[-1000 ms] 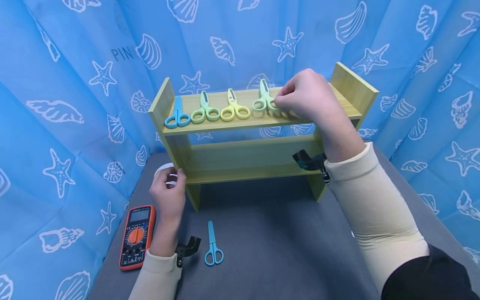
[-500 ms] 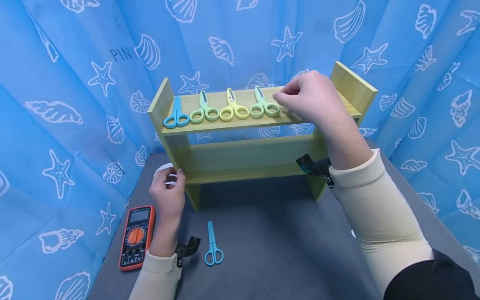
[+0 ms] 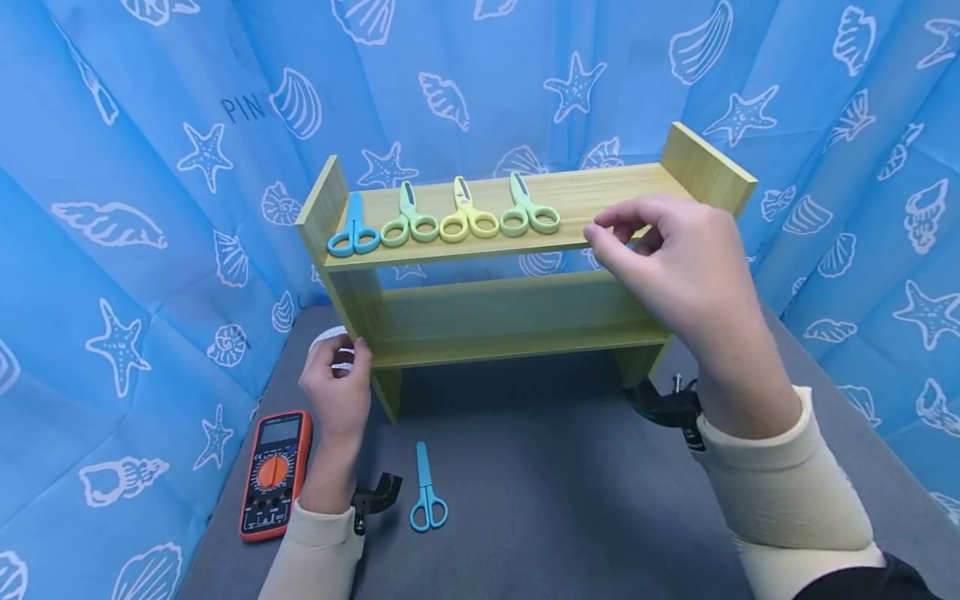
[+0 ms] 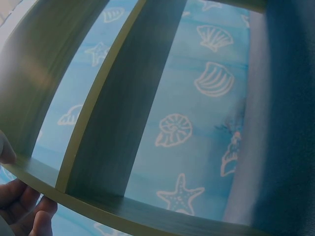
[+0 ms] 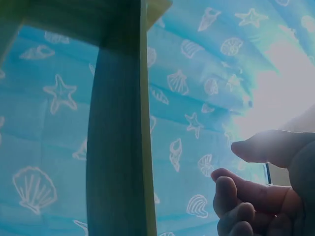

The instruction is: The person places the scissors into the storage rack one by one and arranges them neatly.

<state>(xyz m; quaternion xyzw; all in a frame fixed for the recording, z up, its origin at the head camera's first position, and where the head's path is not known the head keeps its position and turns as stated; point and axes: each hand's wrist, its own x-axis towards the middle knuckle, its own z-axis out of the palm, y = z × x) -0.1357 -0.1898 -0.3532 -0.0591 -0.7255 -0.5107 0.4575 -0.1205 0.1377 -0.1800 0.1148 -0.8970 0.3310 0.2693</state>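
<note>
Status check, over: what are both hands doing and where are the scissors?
Right hand empty, off the shelf. Left hand grips shelf's leg. Four scissors on top; one blue pair on table. Nothing blocking.

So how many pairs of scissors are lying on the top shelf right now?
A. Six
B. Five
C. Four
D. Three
C. The head view shows four on the top shelf: a blue pair, a green pair, a yellow pair and a pale green pair. One more blue pair lies down on the table, not on the shelf.
</note>
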